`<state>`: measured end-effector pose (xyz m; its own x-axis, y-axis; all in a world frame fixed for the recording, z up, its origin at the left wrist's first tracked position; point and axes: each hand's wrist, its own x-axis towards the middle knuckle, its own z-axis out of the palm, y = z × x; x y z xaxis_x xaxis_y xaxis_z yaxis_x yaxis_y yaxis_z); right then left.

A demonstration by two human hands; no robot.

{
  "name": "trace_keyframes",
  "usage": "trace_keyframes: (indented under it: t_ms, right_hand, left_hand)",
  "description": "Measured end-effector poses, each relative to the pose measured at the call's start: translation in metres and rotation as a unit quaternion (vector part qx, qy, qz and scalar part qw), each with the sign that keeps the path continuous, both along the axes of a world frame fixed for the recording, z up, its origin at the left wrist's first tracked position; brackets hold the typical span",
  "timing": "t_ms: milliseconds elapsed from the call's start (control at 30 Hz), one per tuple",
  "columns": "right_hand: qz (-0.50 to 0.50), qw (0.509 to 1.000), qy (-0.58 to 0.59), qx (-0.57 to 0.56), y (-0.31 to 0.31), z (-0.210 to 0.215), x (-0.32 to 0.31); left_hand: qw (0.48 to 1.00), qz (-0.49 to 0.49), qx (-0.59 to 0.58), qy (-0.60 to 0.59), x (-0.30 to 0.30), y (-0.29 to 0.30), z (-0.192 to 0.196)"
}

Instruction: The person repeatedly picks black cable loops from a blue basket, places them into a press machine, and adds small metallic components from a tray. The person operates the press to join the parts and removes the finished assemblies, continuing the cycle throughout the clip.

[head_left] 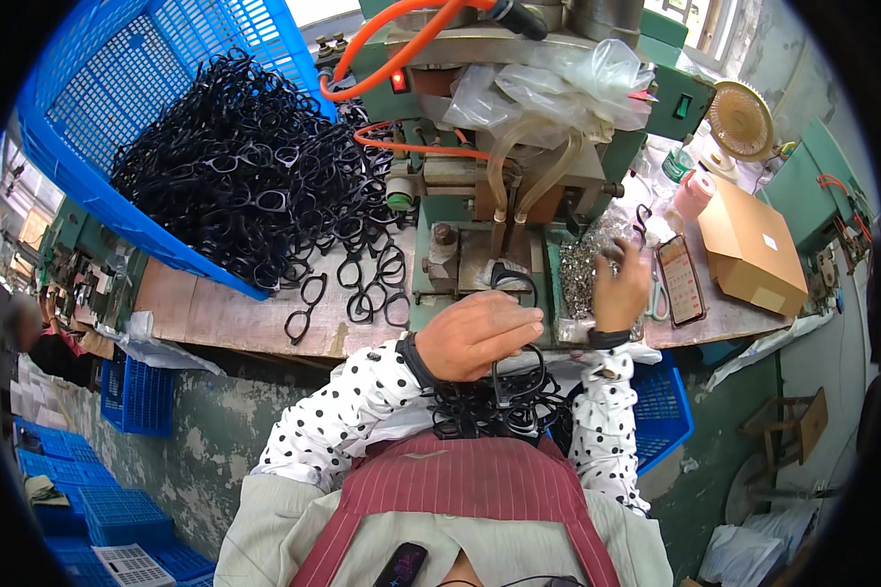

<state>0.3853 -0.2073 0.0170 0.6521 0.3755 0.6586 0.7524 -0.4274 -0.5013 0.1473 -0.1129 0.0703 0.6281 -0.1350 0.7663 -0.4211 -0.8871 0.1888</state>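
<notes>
My left hand [475, 336] is closed round a black eyeglass frame [527, 278]. One rim of that frame reaches up to the green machine's metal work block [480, 256]; the other hangs below my fingers. My right hand [622, 289] is over a tray of small metal parts [577, 279] to the right of the machine. Its fingers are bent together at the tips, and what they hold, if anything, is too small to make out. More black eyeglass frames [499, 406] lie heaped at my lap, under my left hand.
A tilted blue crate [137, 240] spills a big pile of black eyeglass frames [235, 166] onto the table at left. Orange hoses [367, 44] loop over the machine. A phone [680, 281], scissors [659, 298] and a cardboard box [751, 245] lie at right. A blue basket [664, 416] stands below.
</notes>
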Motion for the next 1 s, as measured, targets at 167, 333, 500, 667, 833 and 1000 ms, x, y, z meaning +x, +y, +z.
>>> trace_keyframes:
  t_ms: [167,333,500,667,833,1000]
  right_hand:
    - [0.055,0.972,0.207,-0.093,-0.043,-0.002,0.027]
    - [0.074,0.987,0.016,-0.141,-0.035,-0.031,0.009]
    - [0.117,0.978,0.167,0.049,-0.025,-0.033,0.018]
    - [0.101,0.970,0.199,0.093,-0.029,-0.045,0.019]
    - [0.062,0.956,0.250,0.138,-0.030,-0.038,0.009]
    - [0.065,0.962,0.208,0.167,-0.030,-0.046,0.012]
  left_hand:
    - [1.000,-0.010,-0.001,-0.001,0.000,0.000,-0.004]
    - [1.000,-0.007,-0.003,-0.003,-0.001,-0.001,-0.003]
    - [0.997,0.066,0.041,0.006,-0.010,-0.007,-0.001]
    - [0.973,0.205,0.053,-0.090,-0.041,0.015,-0.022]
    - [0.790,0.595,-0.133,0.066,-0.082,0.104,-0.073]
    - [0.620,0.643,-0.242,0.379,-0.106,0.143,-0.102]
